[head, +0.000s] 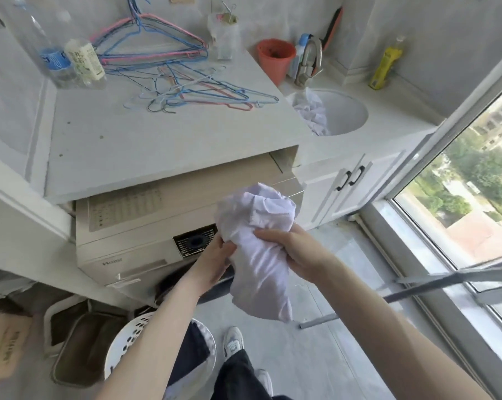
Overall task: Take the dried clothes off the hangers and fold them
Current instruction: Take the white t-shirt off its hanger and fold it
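Observation:
A crumpled white garment (258, 243) hangs in the air in front of the washing machine (134, 243). My left hand (215, 261) grips its left side from below. My right hand (287, 246) clutches its right side, fingers curled into the cloth. Several empty wire hangers (192, 90) in pink, blue and white lie in a heap on the white countertop (157, 145). More hangers (145, 39) hang on the wall behind. Another white garment (313, 111) lies bunched in the round sink (350, 114).
Two plastic bottles (70, 62) stand at the counter's back left. An orange pot (275, 59), a tap (310, 62) and a yellow bottle (385, 67) surround the sink. A white perforated basket (128, 345) is by my legs. Window (460, 226) and a grey pole (417, 287) lie to the right.

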